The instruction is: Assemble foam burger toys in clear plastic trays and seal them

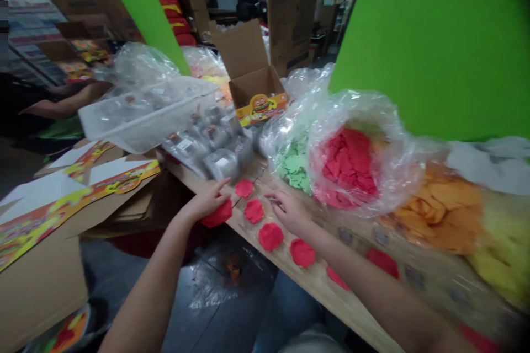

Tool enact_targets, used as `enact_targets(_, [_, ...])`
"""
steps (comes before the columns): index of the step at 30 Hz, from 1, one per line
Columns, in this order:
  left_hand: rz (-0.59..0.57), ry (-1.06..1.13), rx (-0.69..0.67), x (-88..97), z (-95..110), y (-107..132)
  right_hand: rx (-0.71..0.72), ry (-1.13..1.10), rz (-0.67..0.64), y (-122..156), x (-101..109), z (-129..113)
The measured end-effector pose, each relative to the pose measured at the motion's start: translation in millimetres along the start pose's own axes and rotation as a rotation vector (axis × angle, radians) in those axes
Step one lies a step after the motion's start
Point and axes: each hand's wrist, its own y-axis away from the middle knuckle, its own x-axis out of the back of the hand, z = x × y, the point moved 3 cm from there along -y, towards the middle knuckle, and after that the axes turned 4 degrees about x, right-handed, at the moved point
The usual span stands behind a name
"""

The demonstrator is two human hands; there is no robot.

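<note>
That soft, light-looking red clay patty [218,215] sits on the wooden counter [314,287] under the left hand [206,201], can't tell if its fingers [221,186] are gripping, while the right hand [289,212] lies spread open beside more red patties [270,236], so I'd pinch gently at the edge.

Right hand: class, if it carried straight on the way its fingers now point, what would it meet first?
Probably the red disc just beyond the fingertips of the right hand. Depth is unclear, so the hand might pass just above it.
</note>
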Motion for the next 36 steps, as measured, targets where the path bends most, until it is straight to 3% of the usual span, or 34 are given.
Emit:
enact_targets(2, [0.109, 0.225, -0.002, 0.2, 15, 19, -0.198, -0.317, -0.030, 6, -6, -8])
enact_targets(3, [0.100, 0.365, 0.003, -7.9, 26, 28, -0.288, -0.488, -0.073, 10, -10, -12])
enact_targets(6, [0.053, 0.841, 0.030, -52.8, 64, 43, -0.454, -0.821, -0.138, 27, -12, -19])
enact_targets(8, [-0.048, 1.081, 0.047, -87.4, 92, 46, -0.500, -0.877, -0.061, 42, 2, -12])
enact_targets(11, [-0.324, 1.309, 0.064, -123.9, 133, 45, -0.495, -0.879, 0.119, 69, 45, 4])
enact_targets(14, [-0.464, 1.390, 0.068, -137.9, 158, 40, -0.455, -0.736, 0.260, 86, 106, 17])
enact_targets(18, [-0.334, 1.293, 0.010, -146.1, 160, 34, -0.336, -0.251, 0.374, 67, 200, 26])
enact_targets(21, [-0.219, 1.132, -0.058, -151.4, 149, 23, -0.229, 0.224, 0.498, 32, 240, 24])
enact_targets(22, [-0.163, 1.031, -0.092, -151.0, 146, 16, -0.169, 0.397, 0.548, 21, 240, 19])
enact_targets(24, [-0.031, 0.811, -0.154, -146.0, 140, -7, 0.014, 0.671, 0.536, 4, 215, 9])
enact_targets(25, [0.038, 0.720, -0.178, -141.5, 139, -22, 0.114, 0.756, 0.444, -3, 193, 5])
enact_targets(27, [0.136, 0.612, -0.212, -131.4, 139, -56, 0.280, 0.827, 0.059, -12, 140, 7])
enact_targets(29, [0.177, 0.510, -0.263, -123.4, 142, -92, 0.280, 0.917, -0.225, -17, 106, 22])
enact_targets(31, [0.160, 0.392, -0.342, -121.1, 148, -122, 0.203, 0.975, -0.253, -20, 104, 43])
enact_targets(36, [0.076, 0.189, -0.522, -131.3, 158, -162, 0.088, 1.016, -0.192, -11, 156, 76])
